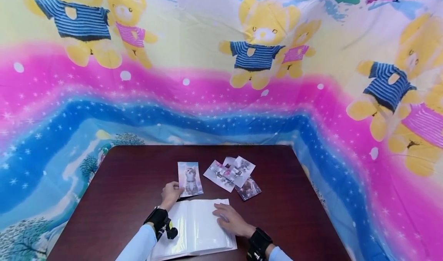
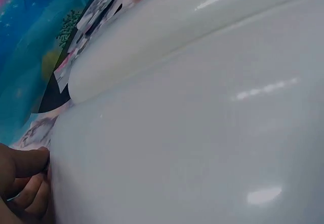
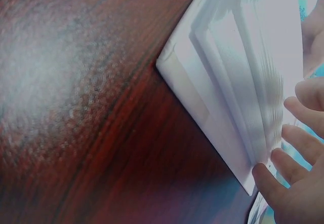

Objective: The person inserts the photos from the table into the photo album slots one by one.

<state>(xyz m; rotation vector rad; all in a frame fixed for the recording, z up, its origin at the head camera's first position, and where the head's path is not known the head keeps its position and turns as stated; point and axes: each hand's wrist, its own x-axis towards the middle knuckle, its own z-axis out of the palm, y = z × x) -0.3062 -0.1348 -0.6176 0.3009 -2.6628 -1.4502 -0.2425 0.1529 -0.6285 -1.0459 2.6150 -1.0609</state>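
A photo album [image 1: 202,226] with glossy clear sleeves lies spread on the table, its pages white. Just beyond its upper edge is a picture of a kitten [image 1: 190,176]. My left hand [image 1: 171,194] pinches this picture at its lower left corner; in the left wrist view the thumb and curled fingers [image 2: 35,165] meet at its edge. My right hand [image 1: 232,220] rests on the right page, fingers spread. The right wrist view shows those fingertips [image 3: 260,171] along the edges of the album's layered pages.
Several loose pictures [image 1: 221,176] overlap in a pile beyond the album to the right, a dark one [image 1: 249,189] partly beneath. The dark red wooden table [image 1: 124,188] backs onto a cloth [image 1: 207,87] printed with bears, which also hangs at both sides.
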